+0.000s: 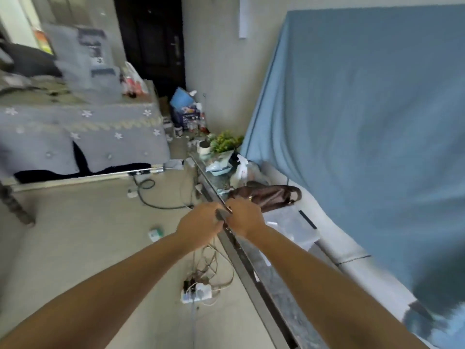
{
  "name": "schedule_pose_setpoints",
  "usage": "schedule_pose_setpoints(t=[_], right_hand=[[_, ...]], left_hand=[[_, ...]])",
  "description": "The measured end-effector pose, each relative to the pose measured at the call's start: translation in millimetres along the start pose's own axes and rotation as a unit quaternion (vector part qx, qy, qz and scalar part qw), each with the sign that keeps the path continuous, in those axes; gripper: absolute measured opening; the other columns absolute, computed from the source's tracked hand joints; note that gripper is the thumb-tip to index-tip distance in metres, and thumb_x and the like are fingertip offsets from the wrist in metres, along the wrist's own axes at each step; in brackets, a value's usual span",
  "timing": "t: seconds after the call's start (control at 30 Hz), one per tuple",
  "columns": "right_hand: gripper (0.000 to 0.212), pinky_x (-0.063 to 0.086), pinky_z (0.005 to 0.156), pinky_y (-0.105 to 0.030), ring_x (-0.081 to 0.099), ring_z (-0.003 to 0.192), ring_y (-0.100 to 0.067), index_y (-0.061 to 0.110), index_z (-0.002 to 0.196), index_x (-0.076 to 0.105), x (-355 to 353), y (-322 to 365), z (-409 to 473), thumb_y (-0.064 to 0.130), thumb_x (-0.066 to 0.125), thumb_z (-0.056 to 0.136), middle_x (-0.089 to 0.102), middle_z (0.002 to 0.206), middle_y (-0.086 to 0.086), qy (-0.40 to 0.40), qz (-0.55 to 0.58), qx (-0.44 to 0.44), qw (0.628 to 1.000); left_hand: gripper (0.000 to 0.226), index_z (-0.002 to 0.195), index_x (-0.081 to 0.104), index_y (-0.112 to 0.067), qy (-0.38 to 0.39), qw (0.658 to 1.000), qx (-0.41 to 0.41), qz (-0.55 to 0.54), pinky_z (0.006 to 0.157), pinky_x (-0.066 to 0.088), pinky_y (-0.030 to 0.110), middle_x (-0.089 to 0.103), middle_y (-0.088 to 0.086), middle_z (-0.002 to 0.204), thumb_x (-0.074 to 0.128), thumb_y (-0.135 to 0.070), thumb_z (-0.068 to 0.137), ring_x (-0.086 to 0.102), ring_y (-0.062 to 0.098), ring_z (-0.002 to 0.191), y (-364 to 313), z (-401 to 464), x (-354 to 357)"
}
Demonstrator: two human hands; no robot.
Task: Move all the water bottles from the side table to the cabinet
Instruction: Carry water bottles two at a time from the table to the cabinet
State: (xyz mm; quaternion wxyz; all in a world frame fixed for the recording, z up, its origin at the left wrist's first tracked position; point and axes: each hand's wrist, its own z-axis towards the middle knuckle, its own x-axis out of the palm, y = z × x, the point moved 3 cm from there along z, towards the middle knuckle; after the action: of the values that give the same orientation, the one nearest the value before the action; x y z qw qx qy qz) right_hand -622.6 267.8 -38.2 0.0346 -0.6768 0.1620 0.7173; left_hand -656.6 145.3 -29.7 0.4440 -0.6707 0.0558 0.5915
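Both arms reach forward and the two hands meet over the front edge of a long, narrow desk that runs along a wall hung with blue cloth. The left hand has its fingers curled inward, and the right hand is curled in the same way, knuckles up. Between them sits a small dark object, touched by the fingers of both hands; blur hides what it is and which hand has the firmer hold.

No water bottle can be made out with certainty anywhere in the view; the frame is too smeared to tell.

Just beyond the hands, on the desk, lies a brown bag, with a white plastic bag behind it and a green plant near the far end. On the floor below the hands lies a white power strip amid tangled cables. To the left stands a grey covered sofa.
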Motion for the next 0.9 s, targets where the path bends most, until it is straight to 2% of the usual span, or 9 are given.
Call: schedule_pose_setpoints(t=[0.13,0.33,0.4,0.57,0.7,0.9], right_hand=[[0.031,0.046,0.093,-0.038,0.056,0.115,-0.031,0.014,0.122,0.056,16,95,40,0.024,0.046,0.095,0.059,0.122,-0.01,0.029,-0.015,-0.128,0.991],[0.039,0.04,0.097,-0.041,0.051,0.119,-0.03,0.017,0.134,0.049,48,223,61,0.023,0.044,0.096,0.053,0.128,-0.008,0.062,-0.008,-0.226,0.972],[0.04,0.039,0.098,-0.041,0.05,0.12,-0.029,0.018,0.135,0.049,57,272,66,0.023,0.044,0.096,0.053,0.131,-0.008,0.059,-0.011,-0.258,0.964],[0.04,0.039,0.101,-0.039,0.049,0.124,-0.027,0.017,0.137,0.047,69,387,74,0.021,0.043,0.097,0.052,0.135,-0.008,0.06,0.009,-0.295,0.954],[0.037,0.041,0.101,-0.041,0.049,0.123,-0.029,0.014,0.134,0.049,76,472,78,0.02,0.043,0.097,0.053,0.133,-0.009,0.063,0.023,-0.322,0.944],[0.036,0.041,0.1,-0.043,0.05,0.122,-0.031,0.015,0.132,0.05,89,570,87,0.023,0.042,0.098,0.053,0.132,-0.011,0.088,0.028,-0.362,0.928]], left_hand=[[0.038,0.128,0.052,-0.019,-0.078,0.991,-0.105,0.029,0.095,0.045,0.035,0.056,0.005,0.123,0.056,-0.025,0.09,0.053,0.02,0.115,74,-27,-59],[0.042,0.13,0.051,-0.023,-0.151,0.959,-0.233,0.057,0.082,0.043,0.027,0.057,0.003,0.119,0.058,-0.03,0.089,0.055,0.019,0.111,171,-89,-124],[0.042,0.13,0.051,-0.022,-0.167,0.948,-0.263,0.067,0.082,0.043,0.028,0.058,0.003,0.12,0.058,-0.03,0.089,0.055,0.019,0.111,204,-112,-147],[0.042,0.13,0.051,-0.022,-0.184,0.933,-0.298,0.087,0.083,0.042,0.027,0.058,0.003,0.122,0.057,-0.031,0.089,0.054,0.019,0.112,277,-160,-208],[0.043,0.131,0.051,-0.019,-0.196,0.924,-0.316,0.088,0.091,0.045,0.031,0.059,0.006,0.124,0.057,-0.029,0.089,0.056,0.02,0.112,325,-192,-254],[0.041,0.127,0.054,-0.015,-0.208,0.907,-0.353,0.094,0.096,0.046,0.036,0.059,0.007,0.127,0.058,-0.026,0.088,0.056,0.024,0.116,391,-231,-312]])
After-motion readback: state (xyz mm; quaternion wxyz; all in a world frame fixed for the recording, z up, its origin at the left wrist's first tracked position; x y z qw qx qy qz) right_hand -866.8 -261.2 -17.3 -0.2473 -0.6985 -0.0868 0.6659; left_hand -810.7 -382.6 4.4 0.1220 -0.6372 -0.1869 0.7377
